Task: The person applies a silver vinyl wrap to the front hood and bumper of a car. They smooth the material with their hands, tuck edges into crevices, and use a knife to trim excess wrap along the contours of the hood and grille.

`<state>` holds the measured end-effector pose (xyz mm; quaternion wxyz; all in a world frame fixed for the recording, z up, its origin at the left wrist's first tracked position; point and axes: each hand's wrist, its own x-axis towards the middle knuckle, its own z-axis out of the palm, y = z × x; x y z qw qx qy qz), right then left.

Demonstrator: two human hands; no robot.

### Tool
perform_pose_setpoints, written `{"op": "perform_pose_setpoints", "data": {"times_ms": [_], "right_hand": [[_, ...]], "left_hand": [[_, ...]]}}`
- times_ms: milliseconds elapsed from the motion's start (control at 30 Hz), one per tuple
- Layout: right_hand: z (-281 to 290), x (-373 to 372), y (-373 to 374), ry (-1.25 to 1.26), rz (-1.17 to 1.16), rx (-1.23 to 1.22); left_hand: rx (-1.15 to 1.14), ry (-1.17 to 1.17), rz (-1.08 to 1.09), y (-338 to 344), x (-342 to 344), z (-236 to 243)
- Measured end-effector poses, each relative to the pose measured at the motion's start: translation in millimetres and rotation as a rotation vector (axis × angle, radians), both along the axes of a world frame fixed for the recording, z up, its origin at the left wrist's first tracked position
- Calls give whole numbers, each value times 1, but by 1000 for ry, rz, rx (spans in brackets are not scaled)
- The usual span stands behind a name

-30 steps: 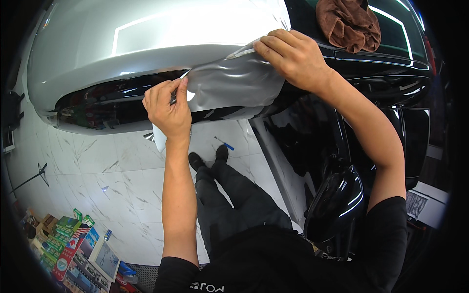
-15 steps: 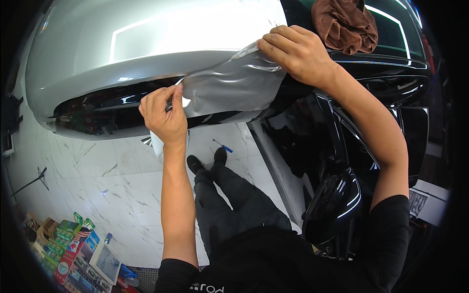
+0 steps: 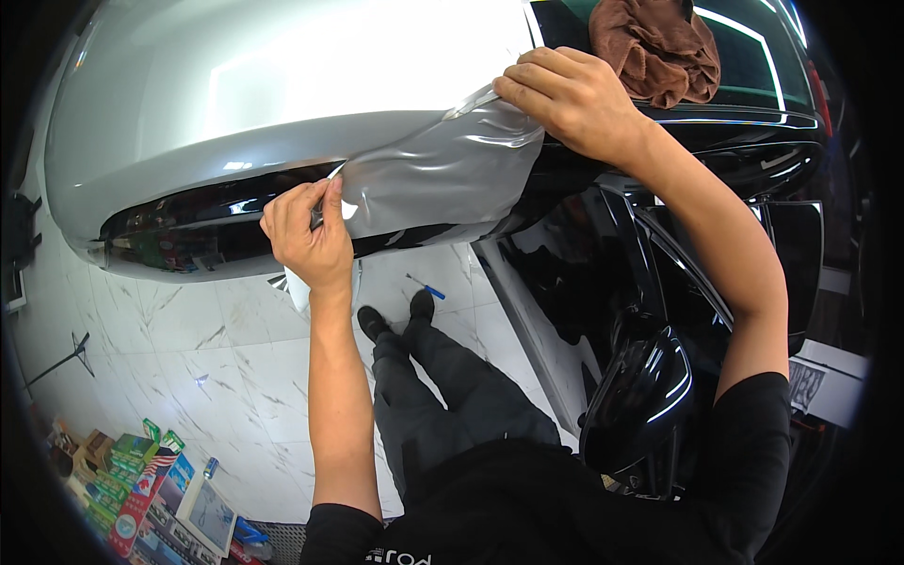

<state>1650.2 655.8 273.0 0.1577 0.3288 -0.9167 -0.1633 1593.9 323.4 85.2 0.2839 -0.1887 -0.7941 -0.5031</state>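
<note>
A sheet of grey vinyl film (image 3: 443,184) lies over the fender of a black car, wrinkled and partly lifted between my hands. My left hand (image 3: 306,231) pinches the film's left edge beside the dark headlight (image 3: 179,226). At the film's upper right corner, my right hand (image 3: 570,99) grips the edge with fingers pressed together. Silver-grey covering spreads over the hood (image 3: 311,75) above. A crumpled brown cloth (image 3: 654,52) rests on the car just beyond my right hand.
An open black car door with its side mirror (image 3: 640,400) stands to the right of my legs. A blue-handled tool (image 3: 427,286) lies on the marble-patterned floor (image 3: 207,358) near my shoes. Several boxes (image 3: 141,480) are piled at the lower left, and a thin black stand (image 3: 80,350) is at the left.
My left hand has moved slightly left and down with the film edge in its pinch. The right hand keeps its grip in almost the same place. The view has shifted a little.
</note>
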Motion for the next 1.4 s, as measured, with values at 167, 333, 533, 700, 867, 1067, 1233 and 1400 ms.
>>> {"op": "perform_pose_setpoints", "data": {"times_ms": [167, 333, 533, 700, 867, 1067, 1233, 1400], "right_hand": [[-1, 0, 4, -20, 1, -36], [14, 13, 16, -10, 6, -241], [23, 86, 25, -5, -502, -703], [13, 135, 9, -189, -933, -1288], [41, 159, -18, -528, -1103, -1828], [80, 153, -63, -565, -1181, -1672], [63, 146, -108, -226, -1304, -1507], [49, 116, -185, 56, -1493, -1669]], "left_hand": [[-12, -4, 0, 1, 0, 0], [-65, -18, -14, -2, 4, 6], [-157, -111, -125, -17, 11, 24], [-334, -221, -273, -33, 5, 58], [-679, -221, -327, -27, -16, 123], [-625, -7, -628, 53, -71, 184], [-669, 143, -1028, 164, -120, 196], [-870, 317, -1408, 234, -149, 204]]}}
